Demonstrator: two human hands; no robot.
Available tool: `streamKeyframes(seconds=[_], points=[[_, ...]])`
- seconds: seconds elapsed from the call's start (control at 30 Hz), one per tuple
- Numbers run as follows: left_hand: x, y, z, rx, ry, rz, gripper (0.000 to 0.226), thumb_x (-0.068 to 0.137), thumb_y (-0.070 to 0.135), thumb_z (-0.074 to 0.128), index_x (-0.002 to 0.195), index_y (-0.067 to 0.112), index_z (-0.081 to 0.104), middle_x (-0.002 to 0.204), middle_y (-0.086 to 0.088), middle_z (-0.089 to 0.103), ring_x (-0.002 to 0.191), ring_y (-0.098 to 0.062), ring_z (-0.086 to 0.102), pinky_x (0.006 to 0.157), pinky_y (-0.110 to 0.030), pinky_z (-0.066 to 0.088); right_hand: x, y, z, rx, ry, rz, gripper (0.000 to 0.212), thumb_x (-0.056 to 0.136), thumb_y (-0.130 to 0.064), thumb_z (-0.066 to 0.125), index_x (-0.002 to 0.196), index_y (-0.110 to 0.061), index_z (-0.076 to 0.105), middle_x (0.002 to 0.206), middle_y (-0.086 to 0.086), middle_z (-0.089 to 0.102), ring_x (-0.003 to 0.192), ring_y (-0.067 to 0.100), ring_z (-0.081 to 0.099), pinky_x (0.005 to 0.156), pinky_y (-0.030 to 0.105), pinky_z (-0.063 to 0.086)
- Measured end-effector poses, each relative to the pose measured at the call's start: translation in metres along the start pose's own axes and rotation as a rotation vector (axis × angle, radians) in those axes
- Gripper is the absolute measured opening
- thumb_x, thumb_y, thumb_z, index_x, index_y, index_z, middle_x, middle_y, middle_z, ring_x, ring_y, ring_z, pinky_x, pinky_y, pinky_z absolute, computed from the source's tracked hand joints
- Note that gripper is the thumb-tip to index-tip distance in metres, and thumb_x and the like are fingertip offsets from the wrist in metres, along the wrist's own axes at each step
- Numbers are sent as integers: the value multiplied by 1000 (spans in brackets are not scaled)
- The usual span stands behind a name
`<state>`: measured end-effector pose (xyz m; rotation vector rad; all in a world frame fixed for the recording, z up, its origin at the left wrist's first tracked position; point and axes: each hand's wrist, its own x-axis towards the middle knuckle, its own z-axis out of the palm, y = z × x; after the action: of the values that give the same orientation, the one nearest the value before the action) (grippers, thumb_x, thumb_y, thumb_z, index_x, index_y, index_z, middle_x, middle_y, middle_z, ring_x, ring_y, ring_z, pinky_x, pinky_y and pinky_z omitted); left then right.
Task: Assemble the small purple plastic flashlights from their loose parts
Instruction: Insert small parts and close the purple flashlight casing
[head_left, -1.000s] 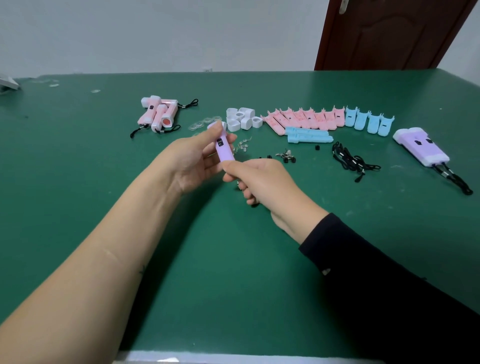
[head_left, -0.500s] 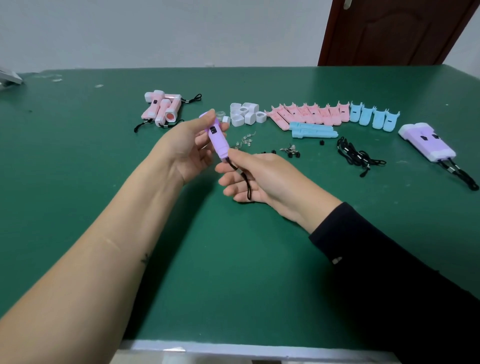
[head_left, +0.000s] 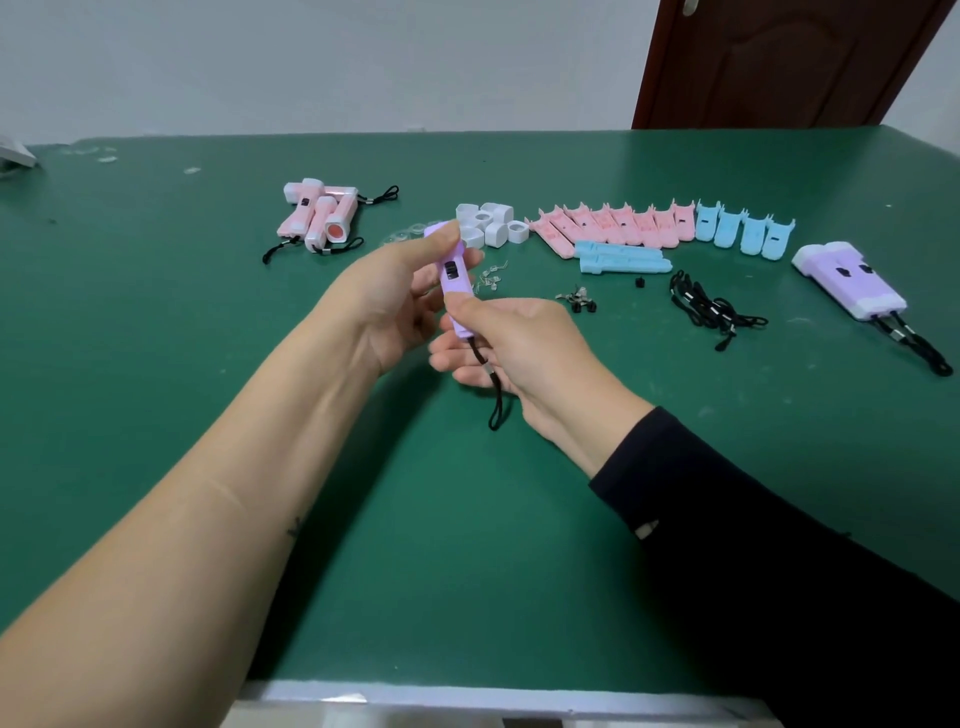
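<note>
Purple flashlight body (head_left: 453, 280), strap (head_left: 492, 387) hanging at 6 o'clock — our left hand (head_left: 395, 299) pinches the 12 o'clock end, our right hand (head_left: 524, 348) the lower; we'd best squeeze evenly, keeping seams aligned.

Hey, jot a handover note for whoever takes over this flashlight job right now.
Left hand grips the purple flashlight near its head; right hand pinches its tail, strap dangling.
Done: finished purple flashlights lie at the far right.
Left: its head end is hidden by fingers; it may need a white cap from the pile behind.
</note>
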<state>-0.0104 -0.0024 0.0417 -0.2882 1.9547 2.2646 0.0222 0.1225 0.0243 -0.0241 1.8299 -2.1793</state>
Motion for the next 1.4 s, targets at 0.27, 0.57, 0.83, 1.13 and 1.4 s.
streamKeyframes(seconds=[0.27, 0.57, 0.83, 1.13, 1.4], points=[[2, 6, -16, 137, -77, 22, 27, 90, 44, 62, 89, 17, 70, 75, 5, 69, 58, -11, 59, 57, -20, 53, -3, 2, 7, 76, -30, 35, 25, 94, -26, 60, 96, -1, 62, 69, 7, 68, 54, 10, 65, 51, 16, 51], [11, 2, -28, 508, 154, 92, 30, 93, 43, 60, 87, 15, 66, 66, 4, 54, 57, -10, 46, 58, -22, 39, -4, -1, 9, -134, -99, 103, 39, 97, -42, 50, 90, -7, 63, 74, 7, 73, 60, 15, 70, 56, 23, 56], [21, -6, -49, 797, 179, 92, 26, 87, 49, 66, 79, 24, 69, 62, 12, 64, 57, -4, 55, 58, -23, 43, 16, -5, -25, -688, 280, -272, 25, 91, -21, 50, 76, -10, 67, 64, 0, 71, 51, 4, 64, 68, 41, 59], [25, -10, -47, 979, 190, 142, 24, 88, 50, 65, 96, 29, 69, 90, 4, 64, 76, -10, 56, 58, -19, 36, 65, -19, -31, -1076, 346, -411, 25, 92, -11, 46, 97, -13, 70, 97, 2, 71, 89, 22, 63, 79, 33, 52], [26, -9, -49, 939, 202, 140, 32, 89, 54, 61, 104, 25, 67, 101, 1, 67, 92, -18, 62, 72, -27, 41, 134, -34, -21, -1453, 336, -335, 44, 88, 6, 42, 127, -10, 57, 124, 15, 58, 111, 33, 55, 89, 36, 45]])
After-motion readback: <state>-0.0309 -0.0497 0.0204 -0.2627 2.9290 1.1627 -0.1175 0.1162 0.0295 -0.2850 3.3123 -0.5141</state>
